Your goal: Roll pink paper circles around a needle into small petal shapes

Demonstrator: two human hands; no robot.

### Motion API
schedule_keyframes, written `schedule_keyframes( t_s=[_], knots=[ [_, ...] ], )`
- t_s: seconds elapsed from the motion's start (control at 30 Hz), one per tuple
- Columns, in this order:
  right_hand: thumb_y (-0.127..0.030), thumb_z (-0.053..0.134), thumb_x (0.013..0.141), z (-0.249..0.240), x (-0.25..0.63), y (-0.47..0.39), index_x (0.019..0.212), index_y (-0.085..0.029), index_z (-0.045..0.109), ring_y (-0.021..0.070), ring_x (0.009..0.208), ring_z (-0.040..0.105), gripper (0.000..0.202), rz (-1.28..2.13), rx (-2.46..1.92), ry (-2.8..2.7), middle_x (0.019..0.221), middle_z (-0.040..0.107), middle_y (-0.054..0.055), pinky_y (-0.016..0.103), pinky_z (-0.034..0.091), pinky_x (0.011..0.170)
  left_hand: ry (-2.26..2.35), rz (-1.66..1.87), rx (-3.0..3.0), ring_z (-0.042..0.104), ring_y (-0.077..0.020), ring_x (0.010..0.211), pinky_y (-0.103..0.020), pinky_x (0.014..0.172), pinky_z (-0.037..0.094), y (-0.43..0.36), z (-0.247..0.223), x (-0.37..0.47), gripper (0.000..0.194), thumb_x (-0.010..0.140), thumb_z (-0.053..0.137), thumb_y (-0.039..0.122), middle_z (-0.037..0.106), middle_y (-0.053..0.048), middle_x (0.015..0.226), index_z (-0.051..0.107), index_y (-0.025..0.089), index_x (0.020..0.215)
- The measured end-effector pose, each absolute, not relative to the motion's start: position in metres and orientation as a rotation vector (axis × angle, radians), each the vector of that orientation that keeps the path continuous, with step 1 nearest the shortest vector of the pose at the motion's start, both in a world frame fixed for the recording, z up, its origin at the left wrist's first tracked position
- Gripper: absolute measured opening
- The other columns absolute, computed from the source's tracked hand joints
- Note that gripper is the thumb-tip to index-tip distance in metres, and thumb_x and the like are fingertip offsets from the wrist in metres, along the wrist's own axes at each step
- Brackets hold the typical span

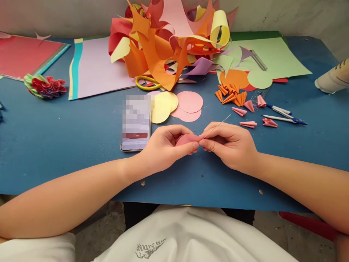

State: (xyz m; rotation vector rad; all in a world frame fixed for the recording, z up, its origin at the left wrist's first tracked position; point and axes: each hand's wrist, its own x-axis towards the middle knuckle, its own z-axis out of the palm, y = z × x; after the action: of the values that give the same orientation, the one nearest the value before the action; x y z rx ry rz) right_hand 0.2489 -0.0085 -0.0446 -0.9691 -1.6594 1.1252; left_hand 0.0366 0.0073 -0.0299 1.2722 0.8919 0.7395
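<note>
Between both hands, above the front half of the table, is a folded pink paper piece (188, 139). My left hand (170, 145) is closed on it, thumb on top and fingers behind. My right hand (229, 143) pinches its right end with thumb and forefinger. A thin needle-like rod (222, 122) slants up and right from that pinch; its lower end is hidden by the fingers. Just beyond the hands lie pink paper circles (191, 103) and yellow paper circles (161, 107). Folded pink cones (248, 124) and orange cones (231, 93) are scattered to the right.
A phone (136, 123) lies beside my left hand. Behind are a heap of paper scraps (160, 47), yellow-handled scissors (148, 83) and coloured sheets (106, 65). A ruffled paper flower (45, 86) sits left; a compass (286, 115) and a pale cup (332, 78) are right.
</note>
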Motion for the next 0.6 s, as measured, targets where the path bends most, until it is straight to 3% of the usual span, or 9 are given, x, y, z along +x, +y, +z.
schedule_keyframes(
  t_s=[0.3, 0.6],
  knots=[
    [-0.013, 0.073, 0.093, -0.0476, 0.247, -0.008, 0.089, -0.017, 0.078, 0.0122, 0.068, 0.063, 0.008, 0.997, -0.933, -1.724, 0.078, 0.07, 0.003, 0.024, 0.051, 0.056, 1.055, 0.746, 1.626, 0.063, -0.0139, 0.066, -0.024, 0.06, 0.05, -0.0013, -0.0309, 0.0362, 0.013, 0.089, 0.076, 0.026, 0.076, -0.004, 0.073, 0.081, 0.014, 0.089],
    [-0.011, 0.077, 0.09, -0.0497, 0.2468, -0.0052, 0.085, -0.015, 0.079, 0.0094, 0.064, 0.059, 0.006, 0.913, -0.894, -1.767, 0.072, 0.069, 0.001, 0.023, 0.047, 0.058, 1.037, 0.713, 1.743, 0.053, -0.0111, 0.063, -0.024, 0.058, 0.043, 0.0025, -0.0278, 0.0358, 0.016, 0.091, 0.074, 0.025, 0.07, -0.002, 0.069, 0.078, 0.013, 0.083]
  ],
)
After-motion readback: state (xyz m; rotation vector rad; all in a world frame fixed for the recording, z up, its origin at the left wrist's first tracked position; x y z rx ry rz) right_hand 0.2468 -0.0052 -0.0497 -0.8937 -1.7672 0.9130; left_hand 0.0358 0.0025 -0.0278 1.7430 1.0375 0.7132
